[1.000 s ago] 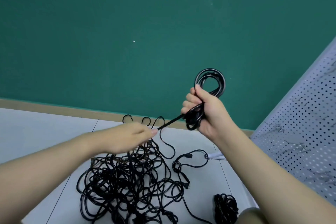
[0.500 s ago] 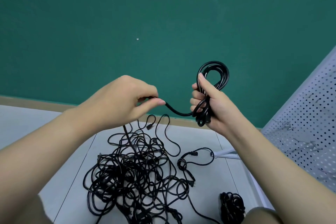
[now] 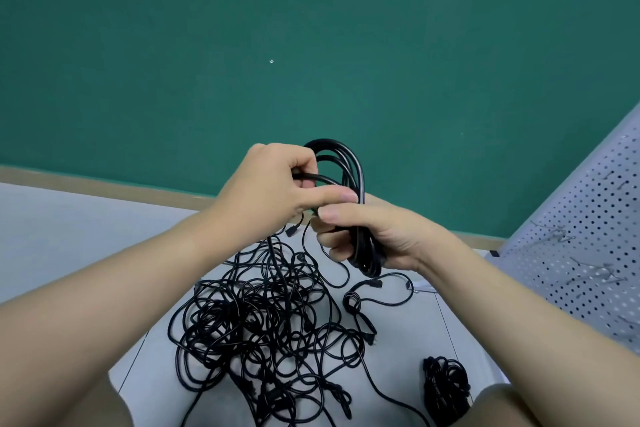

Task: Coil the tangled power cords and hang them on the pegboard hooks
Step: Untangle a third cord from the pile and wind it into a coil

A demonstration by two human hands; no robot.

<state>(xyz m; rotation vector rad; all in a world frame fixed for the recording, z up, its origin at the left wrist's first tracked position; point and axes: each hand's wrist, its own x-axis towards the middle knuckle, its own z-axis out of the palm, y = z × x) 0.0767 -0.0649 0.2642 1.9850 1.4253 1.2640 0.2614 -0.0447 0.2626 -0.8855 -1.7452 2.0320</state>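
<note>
Your right hand (image 3: 377, 236) grips the coiled cord (image 3: 349, 191); your left hand (image 3: 273, 184) pinches its loose strand above the tangled cords (image 3: 266, 326) on the floor (image 3: 69, 218).

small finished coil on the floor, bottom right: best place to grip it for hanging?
Probably come from above and close the grip across the coil at its upper end, gathering all strands at once. It lies flat on the floor as a tight, elongated bundle, apart from the tangle, so nothing blocks a top approach. Both hands are busy now: the right hand grips another coil, the left hand pinches its cord.
</note>
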